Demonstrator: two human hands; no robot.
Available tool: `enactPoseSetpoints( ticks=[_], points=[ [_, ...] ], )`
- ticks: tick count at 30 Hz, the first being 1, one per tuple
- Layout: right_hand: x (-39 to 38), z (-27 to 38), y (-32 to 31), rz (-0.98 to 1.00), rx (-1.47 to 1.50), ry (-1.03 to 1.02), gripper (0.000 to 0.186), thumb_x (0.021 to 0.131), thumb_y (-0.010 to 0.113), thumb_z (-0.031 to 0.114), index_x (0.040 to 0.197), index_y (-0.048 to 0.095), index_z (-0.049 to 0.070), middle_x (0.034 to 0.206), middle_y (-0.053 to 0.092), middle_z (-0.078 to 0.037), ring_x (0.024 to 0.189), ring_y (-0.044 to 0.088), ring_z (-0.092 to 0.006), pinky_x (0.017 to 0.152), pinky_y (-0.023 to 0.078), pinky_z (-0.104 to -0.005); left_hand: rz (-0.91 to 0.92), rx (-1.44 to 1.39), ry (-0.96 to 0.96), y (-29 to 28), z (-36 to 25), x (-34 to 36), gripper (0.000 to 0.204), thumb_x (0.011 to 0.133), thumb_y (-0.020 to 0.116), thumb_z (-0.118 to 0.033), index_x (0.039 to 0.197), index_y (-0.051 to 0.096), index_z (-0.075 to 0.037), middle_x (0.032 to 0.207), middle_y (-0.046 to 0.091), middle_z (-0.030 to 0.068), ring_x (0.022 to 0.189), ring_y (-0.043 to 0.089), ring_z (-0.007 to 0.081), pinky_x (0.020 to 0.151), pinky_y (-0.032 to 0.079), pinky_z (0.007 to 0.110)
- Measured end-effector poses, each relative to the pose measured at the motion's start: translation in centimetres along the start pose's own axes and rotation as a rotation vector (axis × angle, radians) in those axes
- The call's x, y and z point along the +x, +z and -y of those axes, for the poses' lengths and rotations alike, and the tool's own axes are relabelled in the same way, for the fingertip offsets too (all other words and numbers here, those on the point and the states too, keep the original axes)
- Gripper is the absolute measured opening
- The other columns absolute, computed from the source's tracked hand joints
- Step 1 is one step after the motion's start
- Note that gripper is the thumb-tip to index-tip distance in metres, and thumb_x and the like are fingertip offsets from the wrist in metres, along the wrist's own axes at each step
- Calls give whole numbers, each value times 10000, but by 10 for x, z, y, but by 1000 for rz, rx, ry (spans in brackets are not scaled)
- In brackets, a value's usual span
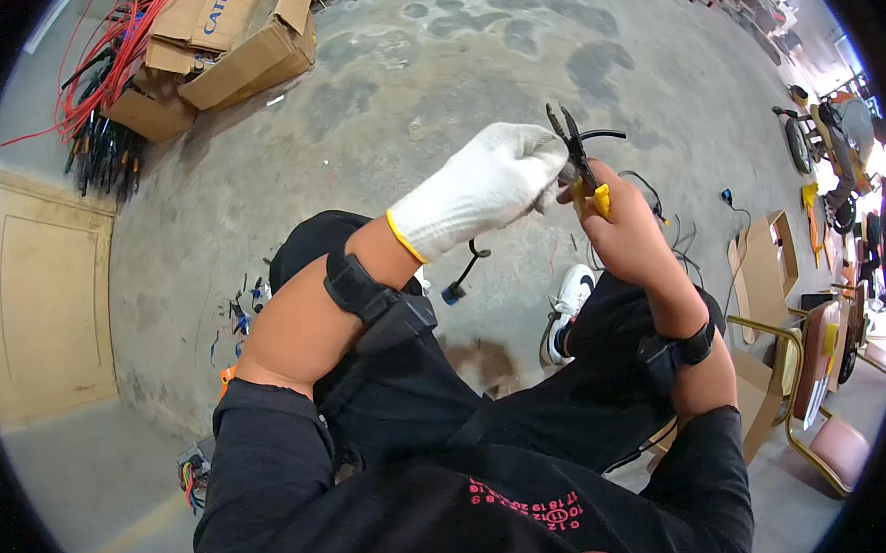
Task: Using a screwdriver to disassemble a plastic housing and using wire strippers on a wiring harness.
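Note:
My left hand (488, 182), in a white knit glove with a yellow cuff edge, is closed at the fingertips on a black cable. A short end of the black cable (606, 134) sticks out to the right, behind the jaws of the pliers. My bare right hand (625, 229) is wrapped round the yellow handles of dark pliers (573, 148). The plier jaws point up and stand slightly apart, right beside the gloved fingertips. Below the glove hangs a curved black lead with a blue connector (453, 293); whether it joins the held cable is hidden.
Opened cardboard boxes (252, 71) stand far left beside red and black cables (103, 89). Loose black leads (684, 244) lie on the concrete floor at right. A cardboard box (768, 259) and a metal-framed chair (794, 368) stand further right. Small scraps lie near my left knee.

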State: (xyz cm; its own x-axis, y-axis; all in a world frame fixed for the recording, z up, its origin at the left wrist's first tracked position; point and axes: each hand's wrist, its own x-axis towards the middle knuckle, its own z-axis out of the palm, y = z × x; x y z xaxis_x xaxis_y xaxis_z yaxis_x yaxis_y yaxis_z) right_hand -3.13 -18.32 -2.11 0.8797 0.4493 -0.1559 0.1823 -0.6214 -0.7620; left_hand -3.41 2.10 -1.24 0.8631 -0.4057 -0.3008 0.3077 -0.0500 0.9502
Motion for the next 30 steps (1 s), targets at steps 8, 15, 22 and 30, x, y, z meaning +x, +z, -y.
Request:
enactPoseSetpoints(
  ticks=[8,15,22,30],
  points=[
    [0,-14,10,-1,196,-111,502,776,471,-42,1271,538,6,1116,690,-176,1074,644,-325,956,474,-382,-335,741,408,7,13,1,178,942,559,-157,1023,655,-31,841,675,207,762,678,349,662,516,401],
    [-2,3,4,0,115,-13,430,797,448,-82,1204,565,-6,1078,693,-160,1012,670,-289,902,502,-370,-334,923,377,8,16,5,195,935,569,-183,1039,645,-35,869,678,218,776,679,398,699,535,440],
    [-1,7,3,-79,14,35,458,818,464,-92,1263,535,-7,1067,704,-184,963,687,-296,872,517,-373,-37,34,59,-1,5,-1,247,1018,522,-253,1004,662,-50,691,618,33,513,545,126,480,439,285],
    [-3,4,2,-51,21,-72,517,769,454,-68,1272,542,12,1118,692,-198,1042,655,-336,917,490,-379,-194,343,426,3,27,10,188,998,534,-162,1017,663,-27,728,620,33,628,583,145,559,456,291]
  ],
)
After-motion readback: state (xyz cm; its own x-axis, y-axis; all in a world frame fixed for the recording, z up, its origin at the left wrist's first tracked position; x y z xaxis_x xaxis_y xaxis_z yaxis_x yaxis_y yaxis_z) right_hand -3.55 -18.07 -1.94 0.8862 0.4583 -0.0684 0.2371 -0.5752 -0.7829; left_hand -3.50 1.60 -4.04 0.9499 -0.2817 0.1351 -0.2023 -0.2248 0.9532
